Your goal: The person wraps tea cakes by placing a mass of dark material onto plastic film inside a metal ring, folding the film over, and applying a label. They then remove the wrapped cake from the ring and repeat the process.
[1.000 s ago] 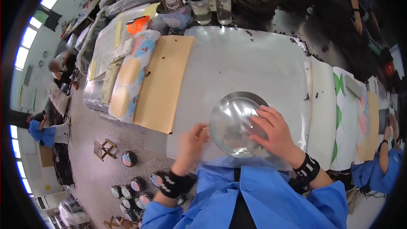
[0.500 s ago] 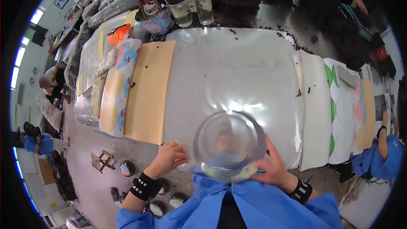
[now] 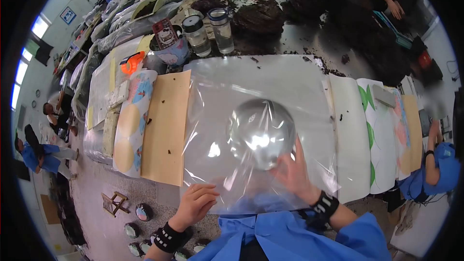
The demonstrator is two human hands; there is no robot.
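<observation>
A round, shiny see-through dish (image 3: 261, 135) sits near the middle of a big, smooth sheet of clear plastic film (image 3: 212, 111), right in front of the person. The film is thin and glossy, with long wrinkles and bright white spots of light. I can't tell if it goes over the dish or under it. The right hand (image 3: 294, 176) is spread open at the dish's lower right edge, with its thumb and pointing finger wide apart; I can't tell if it presses on it. The left hand (image 3: 195, 206) is by the near left corner of the film with its fingers bent, and I can't tell if they pinch anything. To the left lies a flat tan paper sheet (image 3: 164, 140) with straight edges, and next to it a paper with round tan circles (image 3: 130, 135). An orange tape cutter (image 3: 131, 63) is farther back. Near it stands a pale blue pot (image 3: 171, 55) with a phone (image 3: 165, 34) poking out, then a clear jar with a dark lid (image 3: 196, 38) and a clear jar with a blue-rimmed lid (image 3: 221, 34). Behind them, lumpy dark soil (image 3: 258, 17) sits on the shiny metal worktop (image 3: 302, 34). On the right is paper with green leaf shapes (image 3: 379, 140), and a grey block (image 3: 384, 96) rests on its far end.
</observation>
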